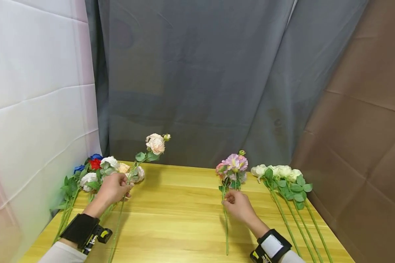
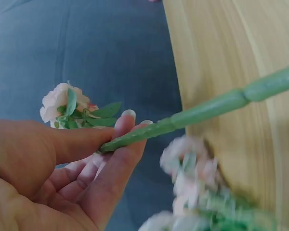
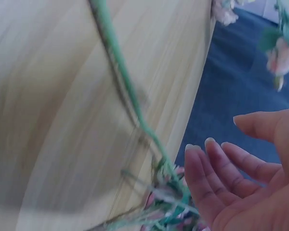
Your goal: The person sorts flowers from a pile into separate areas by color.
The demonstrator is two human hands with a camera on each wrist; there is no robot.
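Note:
My left hand (image 1: 113, 188) pinches the green stem of an artificial pale peach peony (image 1: 156, 143) between thumb and fingers. The flower is held up above the table's far edge, and its stem (image 2: 221, 108) crosses the left wrist view. On the right, my right hand (image 1: 239, 206) hovers by a bunch of pink and purple artificial flowers (image 1: 233, 163). A gap shows between its thumb and loosely bent fingers (image 3: 197, 168) in the right wrist view, with nothing in them. The green stem (image 3: 120, 67) beside that hand lies along the table.
Blue, red (image 1: 95, 164), white and cream artificial flowers lie at the table's left side. Several white roses (image 1: 283, 171) with long stems lie at the right. Grey curtain (image 1: 197, 80) hangs behind the wooden table (image 1: 174, 219), with white and brown cloth at the sides.

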